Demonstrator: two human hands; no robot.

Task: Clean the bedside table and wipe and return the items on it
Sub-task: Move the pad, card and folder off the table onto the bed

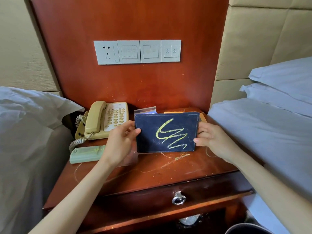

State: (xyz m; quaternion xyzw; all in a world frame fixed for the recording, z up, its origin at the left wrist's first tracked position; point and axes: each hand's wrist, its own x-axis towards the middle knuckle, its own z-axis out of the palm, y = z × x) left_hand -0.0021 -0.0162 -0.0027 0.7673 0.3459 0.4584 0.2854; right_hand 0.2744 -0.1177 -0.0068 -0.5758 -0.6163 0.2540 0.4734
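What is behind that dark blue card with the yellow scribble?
Behind the dark blue card, held at its sides by the left hand and right hand, a clear stand's top and an orange edge peek out. The rest is covered.

Tabletop front (152,173) open; telephone (106,119), remote (86,154) crowd left.

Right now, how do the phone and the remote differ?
The beige telephone sits at the back left of the bedside table; the pale green remote lies in front of it, near the left edge. The telephone is bulky, with a coiled cord; the remote is flat and slim. Neither is held. Yellow chalky marks show on the remote only.
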